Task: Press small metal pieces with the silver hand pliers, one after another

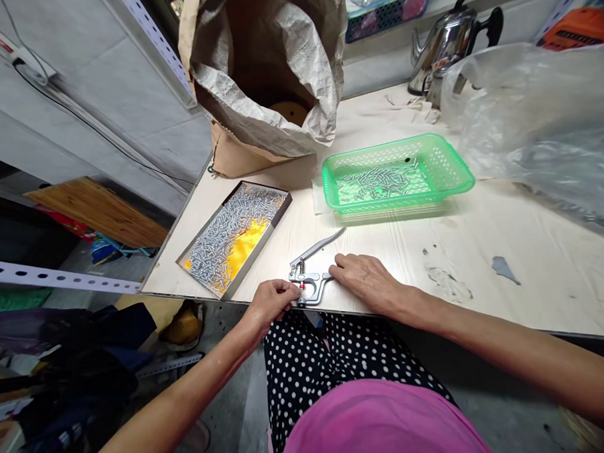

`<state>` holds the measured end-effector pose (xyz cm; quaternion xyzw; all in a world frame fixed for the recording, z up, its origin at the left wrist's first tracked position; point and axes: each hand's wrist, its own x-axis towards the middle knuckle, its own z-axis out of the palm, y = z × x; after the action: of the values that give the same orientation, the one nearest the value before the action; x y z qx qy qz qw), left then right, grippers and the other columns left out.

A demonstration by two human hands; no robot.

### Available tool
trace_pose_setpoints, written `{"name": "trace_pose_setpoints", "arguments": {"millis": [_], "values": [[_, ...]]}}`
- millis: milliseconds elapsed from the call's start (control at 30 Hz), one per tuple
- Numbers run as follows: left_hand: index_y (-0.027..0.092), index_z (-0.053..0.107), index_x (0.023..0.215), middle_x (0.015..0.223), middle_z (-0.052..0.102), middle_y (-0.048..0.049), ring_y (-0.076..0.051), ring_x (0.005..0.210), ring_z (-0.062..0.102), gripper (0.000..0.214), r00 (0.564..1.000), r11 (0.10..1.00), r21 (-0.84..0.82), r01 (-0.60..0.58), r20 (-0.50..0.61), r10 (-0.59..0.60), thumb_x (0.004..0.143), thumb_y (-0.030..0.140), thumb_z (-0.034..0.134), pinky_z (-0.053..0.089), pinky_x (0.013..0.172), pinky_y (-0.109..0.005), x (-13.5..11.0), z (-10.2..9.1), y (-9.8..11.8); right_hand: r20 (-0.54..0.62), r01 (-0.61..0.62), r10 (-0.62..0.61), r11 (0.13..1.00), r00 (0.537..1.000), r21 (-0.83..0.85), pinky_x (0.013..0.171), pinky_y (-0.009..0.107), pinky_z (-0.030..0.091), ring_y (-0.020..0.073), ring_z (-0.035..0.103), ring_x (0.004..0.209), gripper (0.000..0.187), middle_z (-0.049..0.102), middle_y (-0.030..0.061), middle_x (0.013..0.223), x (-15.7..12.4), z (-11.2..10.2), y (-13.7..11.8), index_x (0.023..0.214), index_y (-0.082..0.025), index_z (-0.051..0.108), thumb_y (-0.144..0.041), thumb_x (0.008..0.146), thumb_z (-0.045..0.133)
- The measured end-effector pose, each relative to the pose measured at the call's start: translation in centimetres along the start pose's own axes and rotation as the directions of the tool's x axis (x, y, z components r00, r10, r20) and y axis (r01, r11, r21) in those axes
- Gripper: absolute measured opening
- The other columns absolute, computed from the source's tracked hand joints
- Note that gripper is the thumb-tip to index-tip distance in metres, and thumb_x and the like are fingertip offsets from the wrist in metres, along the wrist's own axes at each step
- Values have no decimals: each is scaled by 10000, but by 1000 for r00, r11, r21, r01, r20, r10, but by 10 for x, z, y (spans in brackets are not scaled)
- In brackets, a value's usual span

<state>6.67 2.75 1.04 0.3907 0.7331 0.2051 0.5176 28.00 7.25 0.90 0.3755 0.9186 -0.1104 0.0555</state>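
Metal press tool (310,275), apparently hinged.

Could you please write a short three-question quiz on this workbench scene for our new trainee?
1. True or false: the green basket lies farther from the person than the metal press tool.
2. Which hand rests flat on the table beside the tool? A) left hand B) right hand
3. What fills the rectangular tray at the table's left edge?

Key:
1. True.
2. B; the left hand pinches at the tool's front end.
3. Small silvery metal pins, over a yellow lining.
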Motion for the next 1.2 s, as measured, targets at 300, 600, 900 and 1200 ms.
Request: {"name": "trace_pose_setpoints", "arguments": {"millis": [300,600,900,1200], "values": [[130,640,698,468,466,65,-75,427,392,168,998,987,147,64,-31,-61,705,296,654,264,359,-187,1,5,7,-70,0,1,1000,998,13,579,306,281,193,547,813,205,597,93,985,2,13,3,1015,-173,601,-137,972,404],[153,587,656,434,434,73,-77,419,380,153,984,950,273,153,50,-173,747,267,634,315,386,-185,8,1,15,-67,-13,17,998,998,58,600,312,327,206,559,828,225,590,109,1011,-1,11,1,1021,-173,603,-130,963,390],[149,596,685,442,446,75,-68,413,379,148,980,955,240,177,50,-194,740,271,661,305,383,-172,8,0,16,-164,37,-34,999,986,19,947,456,363,395,407,1241,956,461,228,1365,28,3,39,1328,-103,447,-624,601,786],[150,607,696,475,442,64,-87,435,397,197,981,938,314,151,66,-180,785,322,644,337,411,-203,7,-1,15,-151,41,-38,999,988,17,838,392,343,314,495,1031,625,593,153,1110,30,6,41,1083,-114,602,-579,687,739]]}}
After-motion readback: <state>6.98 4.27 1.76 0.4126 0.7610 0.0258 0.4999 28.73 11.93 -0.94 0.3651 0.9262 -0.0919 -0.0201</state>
